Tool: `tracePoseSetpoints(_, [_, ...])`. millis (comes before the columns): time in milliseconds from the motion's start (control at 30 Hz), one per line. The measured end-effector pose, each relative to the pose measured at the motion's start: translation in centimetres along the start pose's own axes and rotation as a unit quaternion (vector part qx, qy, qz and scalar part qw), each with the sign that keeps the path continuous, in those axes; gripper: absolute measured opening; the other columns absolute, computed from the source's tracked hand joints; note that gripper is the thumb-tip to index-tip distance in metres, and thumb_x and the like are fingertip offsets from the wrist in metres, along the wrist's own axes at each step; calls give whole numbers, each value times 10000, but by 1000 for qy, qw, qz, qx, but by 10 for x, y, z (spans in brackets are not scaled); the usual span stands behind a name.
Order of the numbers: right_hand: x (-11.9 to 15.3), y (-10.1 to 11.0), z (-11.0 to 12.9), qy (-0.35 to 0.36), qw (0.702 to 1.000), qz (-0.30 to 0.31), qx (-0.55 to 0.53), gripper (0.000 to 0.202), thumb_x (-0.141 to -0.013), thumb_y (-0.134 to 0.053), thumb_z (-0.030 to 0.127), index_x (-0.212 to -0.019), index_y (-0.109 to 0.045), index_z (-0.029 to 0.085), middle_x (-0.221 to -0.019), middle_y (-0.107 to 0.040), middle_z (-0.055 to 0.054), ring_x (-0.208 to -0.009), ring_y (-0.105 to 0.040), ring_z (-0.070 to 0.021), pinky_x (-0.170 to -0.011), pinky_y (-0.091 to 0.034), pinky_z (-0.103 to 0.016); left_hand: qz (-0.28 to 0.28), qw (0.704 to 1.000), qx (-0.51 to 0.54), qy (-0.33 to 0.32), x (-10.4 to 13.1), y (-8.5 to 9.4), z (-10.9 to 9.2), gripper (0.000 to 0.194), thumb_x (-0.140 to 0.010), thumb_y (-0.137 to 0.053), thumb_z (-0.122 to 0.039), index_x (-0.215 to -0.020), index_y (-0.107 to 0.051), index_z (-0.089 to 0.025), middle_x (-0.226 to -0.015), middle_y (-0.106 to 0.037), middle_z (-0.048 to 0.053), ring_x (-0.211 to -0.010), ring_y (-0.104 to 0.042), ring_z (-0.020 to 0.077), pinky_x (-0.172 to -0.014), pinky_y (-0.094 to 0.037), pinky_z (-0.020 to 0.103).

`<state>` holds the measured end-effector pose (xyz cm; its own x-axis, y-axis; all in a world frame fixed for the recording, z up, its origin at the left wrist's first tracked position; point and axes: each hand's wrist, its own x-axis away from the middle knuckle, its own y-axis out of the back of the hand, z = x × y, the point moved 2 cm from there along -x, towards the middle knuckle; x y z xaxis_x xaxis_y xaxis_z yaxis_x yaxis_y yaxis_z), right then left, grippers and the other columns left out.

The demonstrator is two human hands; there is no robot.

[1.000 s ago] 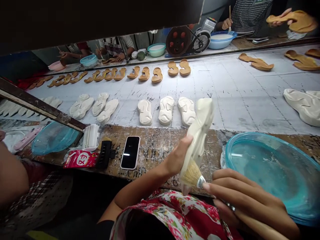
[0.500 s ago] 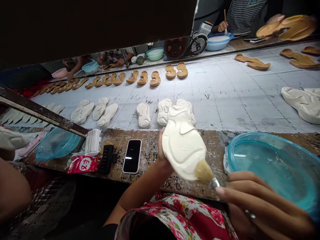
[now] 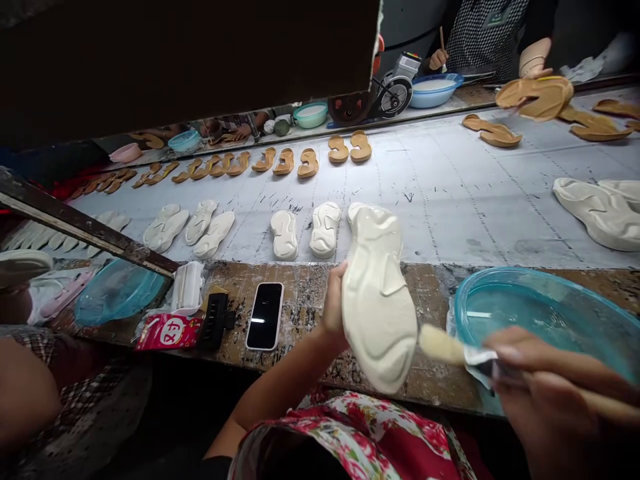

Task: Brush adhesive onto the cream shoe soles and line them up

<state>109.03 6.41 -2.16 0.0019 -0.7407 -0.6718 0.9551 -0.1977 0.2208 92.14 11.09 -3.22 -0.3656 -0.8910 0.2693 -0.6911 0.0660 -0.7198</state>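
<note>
A white sole (image 3: 380,300) is held up over the wooden ledge, tilted, its wet-looking moulded face towards me. My left hand (image 3: 335,303) grips it from the left edge, with part of the fingers hidden behind it. In my right hand (image 3: 555,387) is a brush (image 3: 443,345), gripped by its handle; the pale bristles point left, close to the sole's lower right edge. Just beyond the brush stands a teal basin (image 3: 530,277) with liquid in it. More white soles (image 3: 325,230) lie on the white belt (image 3: 425,193) behind the held one.
A phone (image 3: 265,316), a black clip (image 3: 214,320), a red packet (image 3: 169,331) and a white box (image 3: 187,287) lie on the ledge. A slanted metal bar (image 3: 85,223) crosses at left. Brown soles (image 3: 309,162) line the belt's far side, where a person (image 3: 490,40) works.
The sole has turned more upright and shifted slightly right. The brush has left its surface and moved right. Across the belt, the person's hand has brought brown soles leftward and lower.
</note>
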Motion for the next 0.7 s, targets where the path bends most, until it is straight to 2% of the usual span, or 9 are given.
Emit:
tracePoseSetpoints(100, [-24,1,-8,15,993,-111,36,174,-799,-542,126,-925,-641,193,-685,-600,-34,-598,-564,-135,-543,-444,-270,-11,995,-99,-23,7,1,10,556,-771,-383,-587,-955,-612,-115,-779,-657,79,-793,-580,233,-749,-446,336])
tracePoseSetpoints(167, [-34,-9,-10,7,990,-131,55,218,-798,-538,105,-965,-643,197,-742,-611,-41,-657,-570,-146,-594,-446,-287,-28,988,-148,-36,10,0,15,504,-756,-445,-570,-906,-611,-118,-744,-648,55,-756,-567,208,-744,-436,309])
tracePoseSetpoints(233, [-34,-24,-8,9,997,-71,17,211,-800,-519,86,-945,-628,194,-773,-611,-35,-684,-572,-142,-613,-452,-287,-32,987,-149,-53,8,-3,16,490,-755,-450,-556,-921,-601,-121,-768,-646,48,-769,-562,202,-746,-429,299])
tracePoseSetpoints(300, [-24,-37,1,47,998,7,-37,177,-788,-514,76,-898,-609,178,-745,-604,-18,-666,-570,-125,-578,-460,-258,-28,991,-111,-66,3,-5,13,530,-765,-403,-560,-990,-585,-116,-825,-648,60,-819,-568,221,-757,-431,311])
tracePoseSetpoints(367, [-9,-43,13,90,992,61,-58,163,-766,-508,52,-860,-591,157,-685,-593,-8,-638,-570,-109,-552,-470,-227,-49,995,-51,-76,-3,-3,6,577,-785,-322,-557,-1063,-562,-112,-884,-648,77,-873,-572,244,-781,-433,336])
tracePoseSetpoints(467, [7,-36,22,117,980,141,-76,186,-744,-483,3,-833,-576,137,-618,-564,-4,-584,-556,-91,-520,-475,-191,-108,988,25,-104,-10,4,-4,620,-796,-253,-547,-1144,-523,-111,-959,-642,96,-940,-568,270,-837,-425,375])
tracePoseSetpoints(533, [9,-23,19,98,973,190,-91,163,-773,-469,34,-847,-568,140,-627,-564,-8,-605,-566,-93,-524,-485,-186,-130,984,42,-113,-11,7,-8,641,-788,-258,-551,-1185,-495,-106,-999,-634,111,-977,-558,289,-865,-417,397])
tracePoseSetpoints(600, [7,-9,10,70,979,169,-89,137,-821,-452,105,-878,-566,154,-673,-577,-15,-678,-583,-104,-566,-497,-199,-132,985,34,-103,-10,6,-9,648,-788,-258,-540,-1210,-477,-100,-1017,-628,125,-997,-552,301,-883,-411,415])
tracePoseSetpoints(700, [5,-4,0,36,995,86,-37,133,-816,-495,116,-901,-584,166,-758,-598,-21,-737,-586,-111,-621,-493,-214,-124,988,17,-88,-10,3,-6,662,-795,-210,-533,-1224,-468,-100,-1019,-625,130,-1000,-552,304,-892,-412,431])
